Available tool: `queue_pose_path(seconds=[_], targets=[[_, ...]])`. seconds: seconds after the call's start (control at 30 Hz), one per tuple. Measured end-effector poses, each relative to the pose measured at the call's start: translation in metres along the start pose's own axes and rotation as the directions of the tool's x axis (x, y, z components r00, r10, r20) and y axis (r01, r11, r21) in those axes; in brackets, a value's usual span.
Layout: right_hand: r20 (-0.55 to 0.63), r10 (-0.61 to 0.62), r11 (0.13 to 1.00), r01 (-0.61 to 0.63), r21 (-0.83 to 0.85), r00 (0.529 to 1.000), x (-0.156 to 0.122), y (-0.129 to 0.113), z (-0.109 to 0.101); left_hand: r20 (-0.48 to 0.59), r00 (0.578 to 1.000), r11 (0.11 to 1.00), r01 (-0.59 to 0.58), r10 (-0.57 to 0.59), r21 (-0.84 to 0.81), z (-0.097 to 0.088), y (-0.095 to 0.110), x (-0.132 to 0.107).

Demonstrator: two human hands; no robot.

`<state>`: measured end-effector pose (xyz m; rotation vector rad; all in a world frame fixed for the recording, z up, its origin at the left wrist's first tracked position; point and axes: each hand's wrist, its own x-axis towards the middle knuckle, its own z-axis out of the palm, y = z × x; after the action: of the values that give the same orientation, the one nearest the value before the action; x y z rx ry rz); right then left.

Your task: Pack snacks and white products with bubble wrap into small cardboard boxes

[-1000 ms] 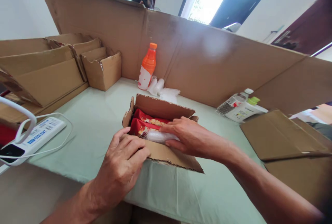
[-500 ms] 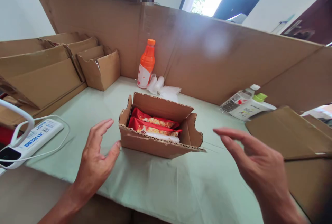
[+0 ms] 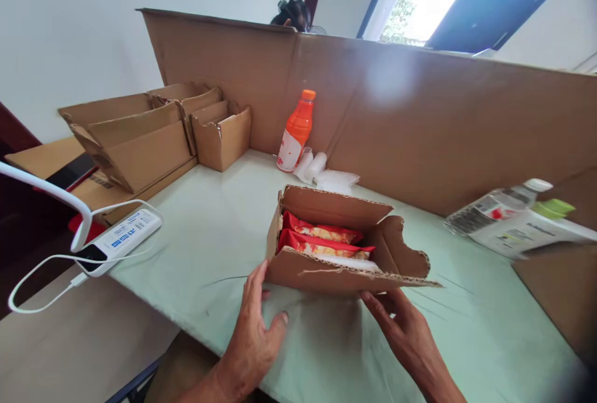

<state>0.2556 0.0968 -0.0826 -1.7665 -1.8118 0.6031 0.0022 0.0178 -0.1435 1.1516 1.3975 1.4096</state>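
Observation:
An open-topped cardboard box [image 3: 321,280] stands on the cloth-covered table, its torn-edged flaps raised. Inside lie red snack packets [image 3: 321,233] and, along the front wall, a whitish translucent roll or wrap [image 3: 349,262]. My left hand [image 3: 255,331] is at the box's front left corner, fingertips close against the cardboard and thumb spread away. In front of the box, toward its right, my right hand [image 3: 401,328] has its fingertips at the lower edge of the front wall. Neither hand is closed around anything; whether the right fingertips press the box cannot be made out.
Behind the box stand an orange bottle [image 3: 296,132] and clear plastic rolls [image 3: 311,165]. To the right lie a clear bottle [image 3: 494,207] and a green-capped white container [image 3: 527,232]. Cardboard boxes [image 3: 153,148] and a white power bank-like device with cable [image 3: 124,241] are at left. A cardboard partition [image 3: 420,123] closes the back.
Both hands have come in toward the box: the left to its front left corner, the right from beyond its right side to its front. The camera view has swung left.

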Motion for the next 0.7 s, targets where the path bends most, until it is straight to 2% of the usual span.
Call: queue_pose_path(seconds=[0.1,0.2,0.33,0.43,0.5,0.57,0.7], targets=[[0.045,-0.019,0.999,0.017,0.04,0.999,0.025,-0.012,0.02,-0.041,0.999,1.0,-0.006,0.006,-0.004,-0.015,-0.001,0.011],[0.087,-0.132,0.976,0.114,0.186,0.987,0.064,-0.048,0.06,-0.174,0.985,1.0,-0.015,0.015,-0.004,-0.042,0.0,0.038],[0.126,-0.301,0.915,0.249,0.319,0.945,0.117,-0.114,0.126,-0.394,0.917,0.997,-0.071,0.056,-0.023,-0.089,0.003,0.08],[0.155,-0.366,0.889,0.296,0.35,0.917,0.147,-0.157,0.173,-0.506,0.86,0.995,-0.094,0.066,-0.029,-0.116,0.001,0.097],[0.169,-0.399,0.873,0.317,0.371,0.901,0.161,-0.18,0.2,-0.552,0.831,0.996,-0.093,0.076,-0.003,-0.125,-0.004,0.099],[0.183,-0.428,0.857,0.332,0.395,0.885,0.171,-0.197,0.222,-0.575,0.814,0.996,-0.086,0.079,0.017,-0.126,-0.009,0.095],[0.186,-0.464,0.835,0.358,0.417,0.866,0.177,-0.215,0.259,-0.577,0.814,0.997,-0.065,0.071,0.032,-0.118,-0.016,0.08]])
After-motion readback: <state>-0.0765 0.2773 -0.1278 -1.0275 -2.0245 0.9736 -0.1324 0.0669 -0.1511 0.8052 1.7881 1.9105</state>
